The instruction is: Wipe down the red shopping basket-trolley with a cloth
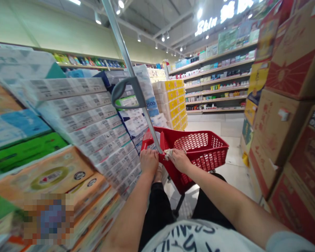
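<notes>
A red plastic shopping cart (199, 138) with perforated basket walls stands in front of my legs. From its near end a metal pole (124, 52) with a grey loop handle (129, 93) rises, leaning to the upper left. My left hand (149, 161) grips the red edge of the cart beside the foot of the pole. On the other side of the pole, my right hand (178, 160) is closed on a crumpled whitish cloth (169, 153), which it presses against the basket's rim. Part of the cloth is hidden under my fingers.
Stacked white tissue packs (86, 112) and orange packs (52, 171) rise close on my left. Cardboard boxes (273, 126) are piled along the right. Yellow-and-white packs (173, 101) stand beyond the cart, with stocked shelves (217, 77) behind. Pale floor (227, 127) runs between.
</notes>
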`<state>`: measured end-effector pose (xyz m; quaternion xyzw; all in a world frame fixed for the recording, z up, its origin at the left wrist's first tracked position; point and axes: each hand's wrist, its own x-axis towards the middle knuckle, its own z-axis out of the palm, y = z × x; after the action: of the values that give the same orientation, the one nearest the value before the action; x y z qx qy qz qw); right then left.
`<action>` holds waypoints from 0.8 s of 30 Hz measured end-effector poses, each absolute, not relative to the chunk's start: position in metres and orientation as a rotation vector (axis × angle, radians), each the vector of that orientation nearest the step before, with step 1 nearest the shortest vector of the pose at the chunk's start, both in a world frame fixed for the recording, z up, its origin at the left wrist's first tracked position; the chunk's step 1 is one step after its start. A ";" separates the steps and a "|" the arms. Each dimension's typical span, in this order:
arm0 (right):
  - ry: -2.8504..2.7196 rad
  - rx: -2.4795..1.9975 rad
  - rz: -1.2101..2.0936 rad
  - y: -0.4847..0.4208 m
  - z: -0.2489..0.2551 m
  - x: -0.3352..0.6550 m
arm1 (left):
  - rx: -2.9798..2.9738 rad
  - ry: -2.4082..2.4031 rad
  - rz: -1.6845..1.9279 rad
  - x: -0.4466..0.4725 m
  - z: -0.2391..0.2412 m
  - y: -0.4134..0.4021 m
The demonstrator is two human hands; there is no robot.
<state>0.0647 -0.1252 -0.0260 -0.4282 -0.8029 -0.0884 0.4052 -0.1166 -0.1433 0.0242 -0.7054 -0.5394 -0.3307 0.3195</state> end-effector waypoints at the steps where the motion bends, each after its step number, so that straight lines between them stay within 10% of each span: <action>1: -2.029 -1.075 -0.212 -0.123 -0.026 0.063 | -1.847 -1.405 -0.867 -0.120 0.025 -0.140; 24: -2.264 -1.377 0.011 -0.109 -0.006 0.059 | -1.900 -1.721 -0.704 -0.140 0.034 -0.112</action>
<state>0.0588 -0.1090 -0.0062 -0.5041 -0.8286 0.0041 0.2434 -0.1398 -0.1116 0.0341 -0.6940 -0.6285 -0.2570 0.2395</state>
